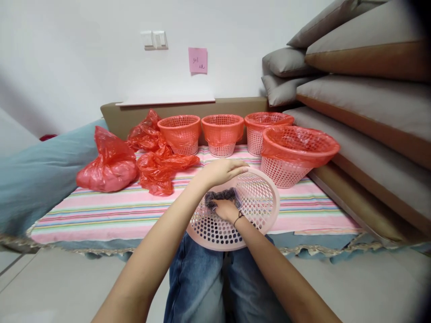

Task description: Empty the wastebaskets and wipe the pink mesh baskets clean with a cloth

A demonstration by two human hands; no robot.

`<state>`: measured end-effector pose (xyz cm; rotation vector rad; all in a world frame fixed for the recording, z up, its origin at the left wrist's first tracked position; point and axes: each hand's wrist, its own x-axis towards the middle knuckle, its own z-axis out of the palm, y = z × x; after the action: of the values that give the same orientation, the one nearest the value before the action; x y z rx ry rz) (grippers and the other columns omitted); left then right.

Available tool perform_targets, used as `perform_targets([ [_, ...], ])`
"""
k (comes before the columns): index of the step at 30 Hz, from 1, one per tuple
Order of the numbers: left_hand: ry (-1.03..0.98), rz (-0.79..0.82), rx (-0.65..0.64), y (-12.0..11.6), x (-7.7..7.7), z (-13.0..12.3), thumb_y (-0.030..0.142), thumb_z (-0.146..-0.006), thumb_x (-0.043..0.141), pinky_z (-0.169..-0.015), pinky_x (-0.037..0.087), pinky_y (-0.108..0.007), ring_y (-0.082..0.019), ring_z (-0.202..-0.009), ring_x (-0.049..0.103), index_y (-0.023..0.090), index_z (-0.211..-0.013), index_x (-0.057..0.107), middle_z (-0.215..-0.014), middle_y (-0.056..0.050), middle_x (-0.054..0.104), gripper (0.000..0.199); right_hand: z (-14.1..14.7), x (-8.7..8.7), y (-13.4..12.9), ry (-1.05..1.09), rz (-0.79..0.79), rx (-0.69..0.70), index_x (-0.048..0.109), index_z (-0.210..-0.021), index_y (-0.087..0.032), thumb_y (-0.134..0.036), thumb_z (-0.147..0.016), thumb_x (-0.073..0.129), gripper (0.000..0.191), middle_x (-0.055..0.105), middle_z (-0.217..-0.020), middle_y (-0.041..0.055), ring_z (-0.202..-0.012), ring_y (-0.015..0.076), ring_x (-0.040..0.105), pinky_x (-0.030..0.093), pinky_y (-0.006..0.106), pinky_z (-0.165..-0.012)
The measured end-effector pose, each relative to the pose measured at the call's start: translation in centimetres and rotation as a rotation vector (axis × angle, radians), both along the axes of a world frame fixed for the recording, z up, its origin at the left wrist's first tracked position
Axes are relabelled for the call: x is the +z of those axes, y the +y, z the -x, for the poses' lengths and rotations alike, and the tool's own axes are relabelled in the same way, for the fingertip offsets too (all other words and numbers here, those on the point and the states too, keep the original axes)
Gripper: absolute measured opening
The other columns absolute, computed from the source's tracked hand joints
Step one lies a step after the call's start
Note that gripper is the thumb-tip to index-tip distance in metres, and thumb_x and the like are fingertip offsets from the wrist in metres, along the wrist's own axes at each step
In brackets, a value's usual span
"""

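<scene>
- Head view: the person's left hand (pixel 224 171) lay at the far rim of a pale pink basket (pixel 275 199), its fingers pointing right; whether they gripped the rim could not be told.
- The right hand (pixel 226 209), with a dark cord (pixel 238 218) around its wrist, was inside that basket, clamped on a dark, fuzzy cloth (pixel 224 194). The cloth lay against the basket's inner side, part of it hidden by the hand.
- The two hands were apart but near each other, the left one farther from the body.
- The basket was tilted, its wide mouth toward the camera, above the knees of the person's jeans (pixel 205 278) and over the front edge of a striped sheet (pixel 111 211).
- Behind it, three upright baskets lined with red plastic stood in a row: a left one (pixel 189 149), a middle one (pixel 222 150) and a right one (pixel 255 141).
- A fourth lined basket (pixel 284 172) stood nearer, to the right, in front of the right one.
- On the left sat a bulging red bag (pixel 107 166), with a crumpled red bag (pixel 156 172) just beside it.
- Grey and brown cushions (pixel 363 96) were piled on the right.
- A pink note (pixel 198 60) and light switches (pixel 154 40) were on the wall (pixel 235 27).
</scene>
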<state>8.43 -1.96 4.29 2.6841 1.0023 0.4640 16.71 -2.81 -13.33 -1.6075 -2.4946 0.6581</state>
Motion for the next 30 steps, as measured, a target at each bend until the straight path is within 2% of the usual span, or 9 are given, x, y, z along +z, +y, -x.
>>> perform_targets([
  [5,-0.010,0.023,0.015,-0.2,0.1,0.1,0.041,-0.100,0.040,-0.100,0.045,-0.033,-0.020,-0.113,0.063,0.020,-0.117,0.066,-0.124,-0.006,0.069,0.038,-2.3,0.2,-8.0,0.056,-0.035,0.049,0.056,-0.139,-0.026,-0.016,-0.082,0.046,0.058,0.069,-0.125,0.0097,-0.117,0.0305,0.061,0.036,0.050,-0.106],
  [9,-0.034,0.077,0.012,-0.3,0.2,0.2,0.042,-0.099,0.041,-0.094,0.047,-0.033,-0.020,-0.104,0.064,0.017,-0.106,0.069,-0.113,-0.007,0.072,0.039,-5.0,0.1,-13.3,0.224,0.001,0.085,0.058,-0.138,-0.023,-0.010,-0.070,0.046,0.070,0.063,-0.135,0.0056,-0.121,0.0294,0.057,0.038,0.045,-0.108],
  [13,-0.066,0.145,0.049,-0.4,0.3,0.3,0.044,-0.097,0.043,-0.092,0.047,-0.033,-0.020,-0.098,0.065,0.016,-0.100,0.070,-0.107,-0.007,0.073,0.039,-6.5,0.5,-15.7,0.334,0.083,0.021,0.056,-0.140,-0.021,-0.010,-0.069,0.045,0.073,0.064,-0.134,0.0078,-0.122,0.0282,0.058,0.040,0.043,-0.108],
  [17,-0.077,0.170,0.046,-0.5,0.4,0.3,0.044,-0.097,0.043,-0.094,0.045,-0.032,-0.020,-0.102,0.064,0.017,-0.101,0.070,-0.110,-0.006,0.072,0.039,-6.8,0.0,-16.6,0.623,0.233,-0.026,0.063,-0.132,-0.023,-0.023,-0.081,0.050,0.053,0.068,-0.127,0.0083,-0.118,0.0275,0.061,0.042,0.044,-0.108],
  [20,-0.083,0.182,0.047,-0.5,0.3,0.3,0.045,-0.097,0.043,-0.095,0.045,-0.032,-0.020,-0.103,0.064,0.017,-0.102,0.069,-0.112,-0.006,0.072,0.039,-7.0,-0.9,-15.4,0.974,0.313,-0.342,0.071,-0.116,-0.020,-0.044,-0.080,0.060,0.045,0.070,-0.121,0.0100,-0.119,0.0301,0.060,0.040,0.049,-0.110],
  [23,-0.086,0.186,0.025,-0.2,0.2,0.2,0.046,-0.096,0.043,-0.094,0.045,-0.032,-0.020,-0.101,0.064,0.017,-0.101,0.069,-0.109,-0.006,0.072,0.040,-6.9,-0.8,-11.6,1.264,0.259,-0.643,0.070,-0.112,-0.020,-0.053,-0.076,0.066,0.049,0.070,-0.120,0.0088,-0.119,0.0302,0.061,0.043,0.050,-0.107],
  [26,-0.080,0.177,-0.003,0.2,0.0,0.0,0.047,-0.097,0.042,-0.089,0.046,-0.031,-0.019,-0.096,0.063,0.016,-0.096,0.069,-0.103,-0.005,0.072,0.040,-5.8,0.4,-5.6,1.288,0.039,-0.530,0.066,-0.120,-0.018,-0.043,-0.084,0.059,0.045,0.067,-0.128,0.0082,-0.124,0.0270,0.058,0.041,0.046,-0.110],
  [28,-0.068,0.172,-0.007,0.3,0.0,-0.2,0.047,-0.097,0.042,-0.086,0.047,-0.030,-0.018,-0.090,0.063,0.016,-0.091,0.069,-0.097,-0.005,0.071,0.041,-4.4,1.0,-1.6,1.145,-0.142,-0.394,0.061,-0.127,-0.017,-0.032,-0.087,0.053,0.044,0.063,-0.133,0.0090,-0.127,0.0255,0.055,0.040,0.043,-0.111],
  [30,-0.056,0.166,-0.002,0.4,0.0,-0.4,0.046,-0.097,0.042,-0.083,0.047,-0.030,-0.017,-0.085,0.062,0.015,-0.086,0.068,-0.091,-0.005,0.071,0.042,-2.6,1.1,1.6,0.921,-0.204,-0.320,0.059,-0.129,-0.017,-0.026,-0.091,0.048,0.041,0.065,-0.130,0.0101,-0.121,0.0255,0.059,0.045,0.044,-0.105],
])
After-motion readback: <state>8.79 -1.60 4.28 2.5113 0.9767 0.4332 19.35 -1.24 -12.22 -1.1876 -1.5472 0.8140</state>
